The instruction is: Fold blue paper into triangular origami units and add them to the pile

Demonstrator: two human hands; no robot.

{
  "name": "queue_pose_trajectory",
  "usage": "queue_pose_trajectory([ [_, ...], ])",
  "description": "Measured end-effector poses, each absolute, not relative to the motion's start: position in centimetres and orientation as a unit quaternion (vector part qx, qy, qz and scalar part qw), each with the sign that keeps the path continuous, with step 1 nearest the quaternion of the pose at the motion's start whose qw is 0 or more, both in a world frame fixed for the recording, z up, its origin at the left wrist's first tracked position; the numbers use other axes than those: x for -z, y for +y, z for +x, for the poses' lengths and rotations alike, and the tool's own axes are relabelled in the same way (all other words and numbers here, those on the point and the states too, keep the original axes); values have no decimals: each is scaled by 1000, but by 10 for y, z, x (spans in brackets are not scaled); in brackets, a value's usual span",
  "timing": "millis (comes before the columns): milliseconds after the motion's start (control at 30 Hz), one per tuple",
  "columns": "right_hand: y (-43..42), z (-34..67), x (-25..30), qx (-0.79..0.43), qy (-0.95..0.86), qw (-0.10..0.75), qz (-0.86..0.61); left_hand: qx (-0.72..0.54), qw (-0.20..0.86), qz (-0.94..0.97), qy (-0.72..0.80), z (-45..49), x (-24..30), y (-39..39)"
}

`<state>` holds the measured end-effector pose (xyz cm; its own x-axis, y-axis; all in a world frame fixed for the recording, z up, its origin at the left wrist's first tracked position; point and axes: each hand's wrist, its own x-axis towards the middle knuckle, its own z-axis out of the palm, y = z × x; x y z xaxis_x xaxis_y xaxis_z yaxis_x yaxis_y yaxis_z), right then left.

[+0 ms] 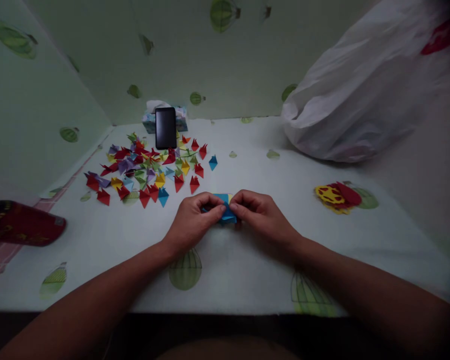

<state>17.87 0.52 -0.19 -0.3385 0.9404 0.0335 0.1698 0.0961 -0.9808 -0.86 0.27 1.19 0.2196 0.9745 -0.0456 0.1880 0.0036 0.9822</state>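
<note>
A small piece of folded blue paper (229,216) is held between my two hands, just above the middle of the table. My left hand (195,215) pinches its left side between thumb and fingers. On the other side, my right hand (258,210) grips the right edge with thumb and forefinger. Fingers cover much of the paper, so its exact fold is hidden. Beyond my left hand lies a spread of small folded paper cranes (150,170) in red, yellow, purple, green and blue. One blue paper crane (213,162) sits apart at the right of that spread.
A black phone (165,128) leans on a tissue box (181,119) at the back. A red can (26,223) stands at the left edge. On the right are red and yellow paper cutouts (337,196) and, behind them, a large white plastic bag (345,100).
</note>
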Motion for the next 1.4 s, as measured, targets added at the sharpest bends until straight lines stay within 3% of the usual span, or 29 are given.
queue_pose_trajectory([
  [333, 7, 177, 8, -684, -501, 385, -365, -405, 529, 559, 494, -10, -10, 3],
  [1167, 8, 180, -1, -641, -553, 342, -407, -386, 519, 612, 456, -12, -10, 2],
  [1400, 4, 178, 0, -658, -540, 338, -402, -397, 456, 642, 471, -10, -12, 3],
])
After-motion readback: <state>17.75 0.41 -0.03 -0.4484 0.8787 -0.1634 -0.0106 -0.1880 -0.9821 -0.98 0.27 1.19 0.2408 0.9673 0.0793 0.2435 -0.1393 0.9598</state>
